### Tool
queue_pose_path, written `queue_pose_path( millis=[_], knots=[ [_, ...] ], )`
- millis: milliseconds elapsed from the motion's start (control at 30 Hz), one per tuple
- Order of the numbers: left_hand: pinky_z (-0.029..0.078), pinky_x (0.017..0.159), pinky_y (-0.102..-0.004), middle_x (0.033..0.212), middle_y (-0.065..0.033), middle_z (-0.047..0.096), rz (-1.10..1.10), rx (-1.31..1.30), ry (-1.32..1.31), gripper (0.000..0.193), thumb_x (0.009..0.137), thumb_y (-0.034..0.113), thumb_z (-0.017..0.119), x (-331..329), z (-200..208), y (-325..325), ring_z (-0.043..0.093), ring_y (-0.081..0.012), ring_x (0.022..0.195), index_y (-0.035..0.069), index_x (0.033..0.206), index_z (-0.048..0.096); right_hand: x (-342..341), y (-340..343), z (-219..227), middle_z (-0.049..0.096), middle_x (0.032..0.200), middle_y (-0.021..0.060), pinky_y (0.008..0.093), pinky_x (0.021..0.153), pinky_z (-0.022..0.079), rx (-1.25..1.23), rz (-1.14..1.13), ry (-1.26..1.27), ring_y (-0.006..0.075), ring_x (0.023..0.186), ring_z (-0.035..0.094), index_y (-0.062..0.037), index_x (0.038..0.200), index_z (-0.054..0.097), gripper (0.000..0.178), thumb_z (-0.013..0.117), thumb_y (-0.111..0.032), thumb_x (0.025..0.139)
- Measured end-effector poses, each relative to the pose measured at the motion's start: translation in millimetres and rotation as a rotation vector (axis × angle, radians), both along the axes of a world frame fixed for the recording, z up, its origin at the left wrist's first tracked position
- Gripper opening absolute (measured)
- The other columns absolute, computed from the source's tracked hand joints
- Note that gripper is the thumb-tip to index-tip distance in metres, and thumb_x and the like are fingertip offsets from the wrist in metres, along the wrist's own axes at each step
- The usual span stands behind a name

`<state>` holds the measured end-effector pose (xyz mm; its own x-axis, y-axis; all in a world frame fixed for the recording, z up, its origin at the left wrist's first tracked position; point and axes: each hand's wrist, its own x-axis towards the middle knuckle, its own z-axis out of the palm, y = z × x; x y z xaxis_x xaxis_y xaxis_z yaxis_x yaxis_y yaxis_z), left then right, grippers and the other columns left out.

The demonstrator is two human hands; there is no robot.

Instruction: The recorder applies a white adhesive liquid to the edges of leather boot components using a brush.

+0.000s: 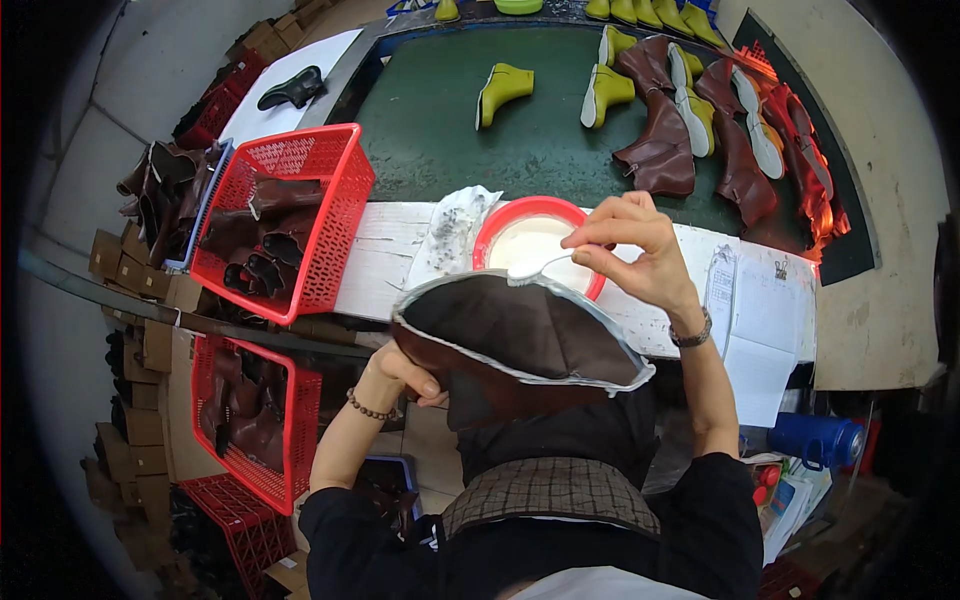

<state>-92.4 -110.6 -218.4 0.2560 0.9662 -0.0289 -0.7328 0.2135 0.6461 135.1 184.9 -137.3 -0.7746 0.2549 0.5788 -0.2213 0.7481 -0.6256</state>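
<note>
My left hand (410, 378) is closed on the side of a brown leather boot upper (520, 388). Its wide opening faces up, showing a dark lining and a whitish rim. Between the thumb and fingers of my right hand (640, 245) is a thin white brush (548, 265). The brush head touches the far edge of the upper. Just behind it stands a red bowl (488, 228) of creamy white liquid, partly hidden by my right hand and the upper. A stained white cloth (452, 230) lies left of the bowl.
Beyond the white bench (378, 245) runs a green belt (430, 110). Yellow shoe lasts (508, 90) and brown uppers (660, 150) lie on it, near an orange glow at right. Red baskets (345, 200) of uppers stand left. Papers (765, 320) and a blue flask (815, 440) are right.
</note>
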Motion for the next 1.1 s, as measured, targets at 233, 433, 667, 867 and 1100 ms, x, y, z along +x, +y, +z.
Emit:
queue_pose_path(
  millis=[233, 433, 667, 867, 1100],
  knots=[
    [0.041, 0.043, -0.0362, 0.075, -0.0204, 0.067, -0.205, -0.235, 0.048, 0.049, 0.078, -0.008, 0.069, 23.9, 6.5, 29.0, 0.055, -0.023, 0.047, -0.016, 0.125, 0.057, -29.6, -1.7, 16.6, 0.07, 0.09, -0.0063, 0.033, 0.083, 0.031, 0.178, 0.136, 0.037, 0.0103, 0.079, 0.059, -0.0188, 0.093, 0.08, 0.012, 0.085, -0.022, 0.082],
    [0.041, 0.044, -0.0341, 0.099, -0.0267, 0.067, -0.184, -0.075, 0.008, 0.064, 0.078, -0.006, 0.072, 20.5, -3.4, 23.4, 0.056, -0.0231, 0.05, -0.011, 0.137, 0.048, -27.0, 8.0, 0.8, 0.07, 0.09, 0.0021, 0.0335, 0.086, 0.042, 0.04, 0.122, 0.134, 0.0184, 0.089, 0.064, -0.0121, 0.093, 0.081, 0.019, 0.087, -0.01, 0.075],
    [0.05, 0.047, -0.0361, 0.13, -0.0279, 0.062, 0.073, 0.004, 0.037, 0.074, 0.075, -0.004, 0.078, -0.6, 6.7, 13.1, 0.067, -0.0294, 0.068, 0.0, 0.144, 0.053, -0.7, 39.9, -85.4, 0.071, 0.089, -0.0007, 0.0297, 0.08, 0.044, -0.248, -0.027, 0.095, 0.0126, 0.086, 0.064, -0.0077, 0.098, 0.08, 0.014, 0.082, -0.011, 0.084],
    [0.059, 0.052, -0.0351, 0.115, -0.0136, 0.069, 0.617, -0.206, 0.526, 0.06, 0.074, -0.004, 0.08, -42.4, 47.7, 37.8, 0.07, -0.0234, 0.08, -0.001, 0.13, 0.061, 25.4, 93.7, -172.4, 0.058, 0.078, -0.0011, 0.02, 0.042, 0.033, -0.88, -0.523, 0.17, 0.0023, 0.051, 0.044, -0.0013, 0.114, 0.057, 0.017, 0.058, -0.016, 0.106],
    [0.055, 0.052, -0.0268, 0.106, -0.0094, 0.072, 0.779, -0.207, 0.951, 0.056, 0.074, -0.006, 0.079, -88.7, 61.1, 139.3, 0.069, -0.0159, 0.078, 0.0, 0.127, 0.063, 31.2, 94.3, -204.1, 0.057, 0.074, -0.002, 0.0192, 0.041, 0.033, -0.876, -0.549, 0.249, 0.0018, 0.05, 0.044, -0.0039, 0.114, 0.058, 0.016, 0.058, -0.018, 0.107]
  ],
)
